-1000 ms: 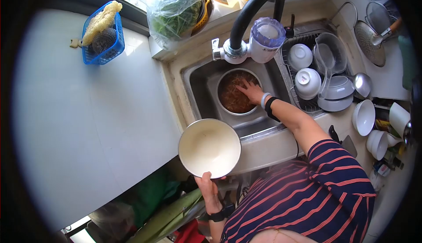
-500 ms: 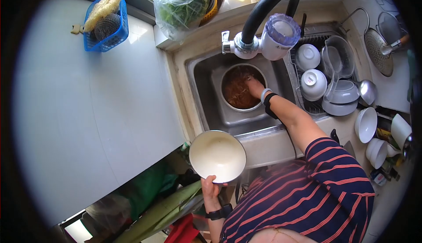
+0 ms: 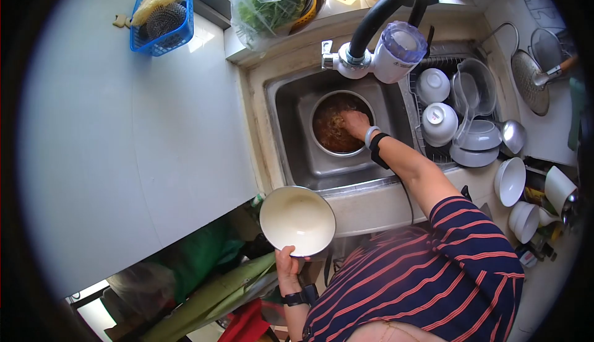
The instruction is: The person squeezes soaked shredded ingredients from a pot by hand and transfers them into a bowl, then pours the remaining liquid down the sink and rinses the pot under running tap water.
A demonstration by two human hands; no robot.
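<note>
My left hand (image 3: 289, 264) grips the near rim of a cream-coloured bowl (image 3: 297, 221), thumb on the inside; only a bright patch shows in the bowl. My right hand (image 3: 355, 123) reaches into a round pot (image 3: 340, 154) in the steel sink (image 3: 297, 164). Reddish-brown liquid with small bits (image 3: 328, 133) fills the pot. The fingers of that hand are bent down into the liquid and their tips are hidden; a yellowish clump shows beside them. A faucet with a white filter (image 3: 394, 53) hangs above the sink's far side.
A drying rack right of the sink holds white bowls (image 3: 440, 123) and a clear jug (image 3: 475, 87). On the left counter (image 3: 179, 156) stands a blue basket (image 3: 164, 45) with a loofah. Bagged greens (image 3: 270, 9) lie on the sill. More bowls (image 3: 510, 181) stand at the right.
The view has shifted. My right hand, spread over the pot one second ago, has its fingers down in the liquid. My left hand still holds the cream bowl, slightly lower in view than at first.
</note>
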